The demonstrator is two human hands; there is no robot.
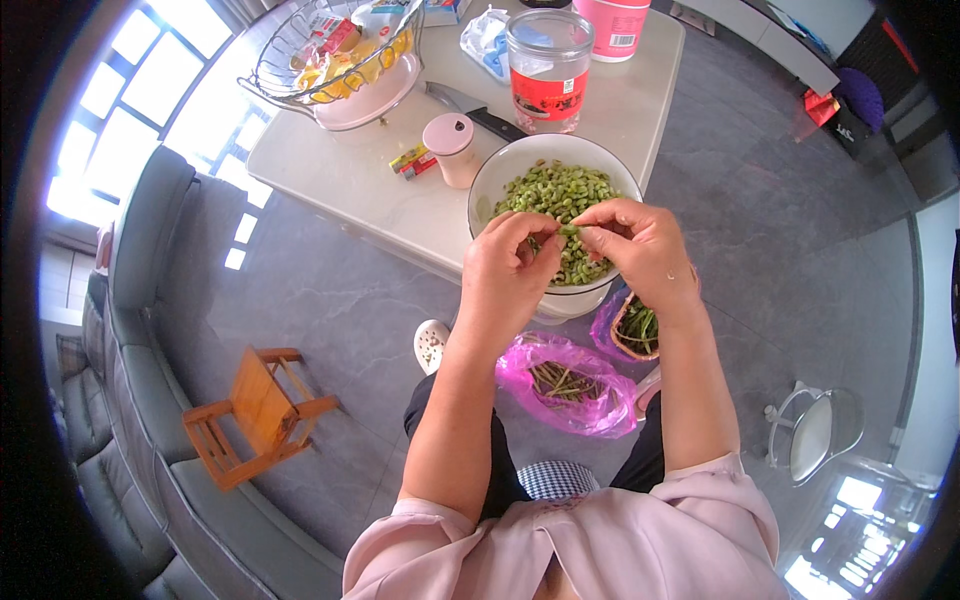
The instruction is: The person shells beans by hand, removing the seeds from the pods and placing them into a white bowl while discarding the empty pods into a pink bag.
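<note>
A white enamel bowl (493, 176) with a dark rim holds a heap of shelled green beans (556, 189). Over its near half, my left hand (510, 259) and my right hand (641, 244) meet fingertip to fingertip. Between them they pinch a small green piece of bean pod (568, 230), partly hidden by the fingers. Below the bowl, a pink plastic bag (517, 369) lies open with thin brownish-green pods (566, 381) inside. Beside it, partly behind my right forearm, a basket lined with purple plastic holds green pods (637, 328).
On the table (337, 176) are a knife (491, 122), a pink lidded cup (451, 150), a clear plastic jar (551, 71), a pink tub (611, 28) and a wire fruit basket (337, 56). A wooden stool (261, 401) stands left, near a grey sofa (142, 382); a white-seated chair (814, 439) is right.
</note>
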